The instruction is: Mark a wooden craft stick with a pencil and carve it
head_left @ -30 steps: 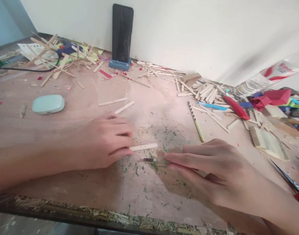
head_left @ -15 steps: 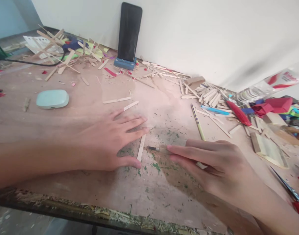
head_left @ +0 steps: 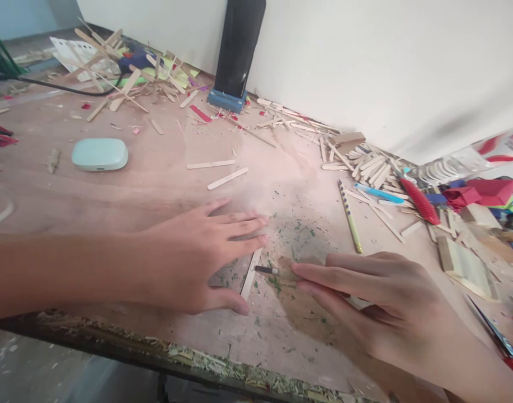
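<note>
Two hands meet over one craft stick at the near edge of the table [head_left: 113,184].

Left hand [head_left: 197,254] lies flat and spread, fingertip and thumb pinning the craft stick [head_left: 250,274], which runs between them. Just right of that hold, the right hand [head_left: 377,305] is closed around a small craft knife [head_left: 268,271], its dark tip almost touching the stick's side. Green shavings lie all about. It looks like a cut being lined up; next comes steady pressure, blade clear of the pinning fingers.
</note>
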The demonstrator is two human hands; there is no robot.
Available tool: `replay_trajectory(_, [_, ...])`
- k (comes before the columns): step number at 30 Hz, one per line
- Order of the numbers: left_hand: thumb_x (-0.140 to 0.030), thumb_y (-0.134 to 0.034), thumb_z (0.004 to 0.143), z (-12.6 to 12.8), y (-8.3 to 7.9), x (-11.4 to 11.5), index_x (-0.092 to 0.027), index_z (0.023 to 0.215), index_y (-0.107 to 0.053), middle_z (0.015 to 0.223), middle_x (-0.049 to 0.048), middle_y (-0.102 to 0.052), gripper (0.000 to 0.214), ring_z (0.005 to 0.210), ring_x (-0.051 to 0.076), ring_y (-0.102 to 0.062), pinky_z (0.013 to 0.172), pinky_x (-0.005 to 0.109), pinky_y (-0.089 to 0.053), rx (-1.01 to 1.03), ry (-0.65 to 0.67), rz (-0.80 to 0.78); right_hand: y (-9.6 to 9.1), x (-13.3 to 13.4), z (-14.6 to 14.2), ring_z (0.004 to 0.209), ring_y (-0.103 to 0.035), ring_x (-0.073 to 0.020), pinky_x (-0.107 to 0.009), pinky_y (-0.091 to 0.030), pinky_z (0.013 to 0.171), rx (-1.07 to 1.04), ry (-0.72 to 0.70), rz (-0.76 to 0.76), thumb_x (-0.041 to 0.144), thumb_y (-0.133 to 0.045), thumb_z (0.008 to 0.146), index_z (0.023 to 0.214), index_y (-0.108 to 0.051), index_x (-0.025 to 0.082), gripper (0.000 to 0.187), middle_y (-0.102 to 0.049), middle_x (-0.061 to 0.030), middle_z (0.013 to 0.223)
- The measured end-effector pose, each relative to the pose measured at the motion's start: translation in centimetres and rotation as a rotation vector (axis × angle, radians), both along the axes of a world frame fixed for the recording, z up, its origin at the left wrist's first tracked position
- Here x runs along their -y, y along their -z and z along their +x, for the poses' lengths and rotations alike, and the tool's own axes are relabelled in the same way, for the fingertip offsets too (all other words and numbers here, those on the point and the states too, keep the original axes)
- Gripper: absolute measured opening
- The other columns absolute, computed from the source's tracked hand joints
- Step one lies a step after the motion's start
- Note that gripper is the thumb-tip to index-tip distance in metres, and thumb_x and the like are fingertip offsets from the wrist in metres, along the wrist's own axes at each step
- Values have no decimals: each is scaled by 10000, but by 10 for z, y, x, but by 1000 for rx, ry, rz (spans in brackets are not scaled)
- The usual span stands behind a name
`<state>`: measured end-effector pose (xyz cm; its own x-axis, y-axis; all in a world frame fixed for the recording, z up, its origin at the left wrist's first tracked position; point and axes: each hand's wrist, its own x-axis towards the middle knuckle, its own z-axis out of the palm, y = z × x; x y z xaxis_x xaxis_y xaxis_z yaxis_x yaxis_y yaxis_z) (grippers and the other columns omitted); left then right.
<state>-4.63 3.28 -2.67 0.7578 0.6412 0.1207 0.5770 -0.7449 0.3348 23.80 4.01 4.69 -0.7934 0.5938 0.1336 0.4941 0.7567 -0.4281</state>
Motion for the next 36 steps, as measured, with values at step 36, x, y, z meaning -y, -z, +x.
replay_trajectory(36, [-767,-617,956,3,-4,-3,-217,1621,-450,1759,35,-243,880,1663,218,-208,1363,421,51,-22,-24,-79,1,11,5,569,-469,-134,-334,-285,517,200,-200,202,168,-490,1103,1354,-580,88,278,-547,22,733])
